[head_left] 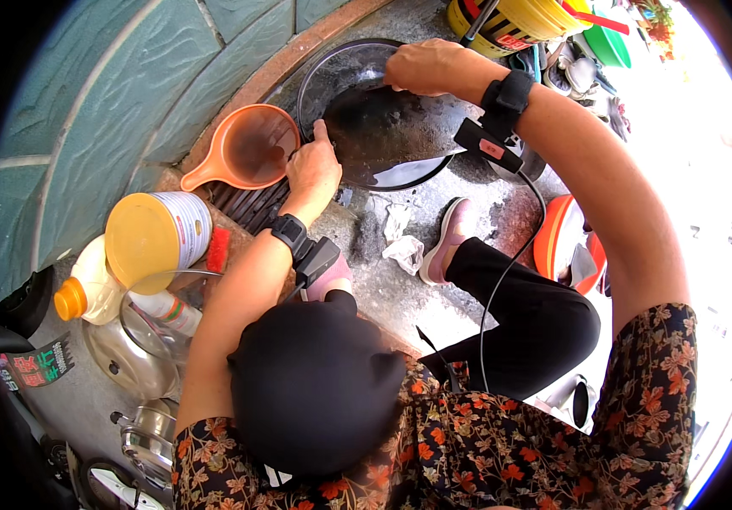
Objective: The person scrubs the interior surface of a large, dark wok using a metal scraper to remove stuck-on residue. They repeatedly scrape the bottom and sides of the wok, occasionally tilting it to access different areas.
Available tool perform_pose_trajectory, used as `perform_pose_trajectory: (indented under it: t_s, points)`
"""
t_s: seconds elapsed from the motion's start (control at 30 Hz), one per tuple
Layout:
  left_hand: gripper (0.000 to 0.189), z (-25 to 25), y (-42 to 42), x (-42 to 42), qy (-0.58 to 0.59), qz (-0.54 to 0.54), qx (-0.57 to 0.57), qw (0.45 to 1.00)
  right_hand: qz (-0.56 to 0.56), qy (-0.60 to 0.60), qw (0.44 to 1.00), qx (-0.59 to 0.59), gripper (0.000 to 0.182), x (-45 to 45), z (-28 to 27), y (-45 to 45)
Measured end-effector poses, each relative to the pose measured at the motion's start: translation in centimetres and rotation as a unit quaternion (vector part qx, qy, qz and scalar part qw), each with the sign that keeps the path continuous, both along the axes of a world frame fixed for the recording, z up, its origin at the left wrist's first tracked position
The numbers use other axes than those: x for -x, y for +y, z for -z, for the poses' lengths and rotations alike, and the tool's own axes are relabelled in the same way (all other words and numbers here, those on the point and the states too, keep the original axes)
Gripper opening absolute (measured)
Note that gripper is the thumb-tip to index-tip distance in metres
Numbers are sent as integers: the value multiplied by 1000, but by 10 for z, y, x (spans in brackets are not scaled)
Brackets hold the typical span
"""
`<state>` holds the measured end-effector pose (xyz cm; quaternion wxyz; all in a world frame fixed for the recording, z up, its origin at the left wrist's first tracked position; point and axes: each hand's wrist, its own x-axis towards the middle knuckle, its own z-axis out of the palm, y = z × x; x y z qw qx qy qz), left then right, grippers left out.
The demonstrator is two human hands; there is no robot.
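A dark, stained metal pan or wok (391,124) is tilted over a wide black-rimmed basin (340,70) on the ground. My right hand (426,67) is closed at its upper edge; whatever lies inside the fist is hidden. At its left edge is my left hand (315,166), the index finger extended against the rim and the other fingers curled; their hold is not clear. Below the dark surface, pale wet material shows within the basin. An orange plastic dipper (260,146) with brownish water sits beside my left hand.
A floor drain grate (248,204), a yellow-lidded can (143,239), a red sponge (218,250), a bottle with an orange cap (95,280) and a glass lid (165,312) lie left. A yellow bucket (512,25) stands beyond, an orange basin (554,239) right. Crumpled white scraps (404,252) lie between my feet.
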<state>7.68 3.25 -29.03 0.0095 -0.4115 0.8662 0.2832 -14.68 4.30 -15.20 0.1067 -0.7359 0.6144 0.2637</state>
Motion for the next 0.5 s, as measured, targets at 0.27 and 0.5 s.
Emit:
perform_pose_trajectory:
  t_s: [0.27,0.5]
  points:
    - [46,2,-4,-14,14,-15,17,1000,-81,85,993,-13,15,-61,-71,30]
    - [48,8,-4,-8,9,-2,10,1000,-76,84,993,29,18,-63,-6,4]
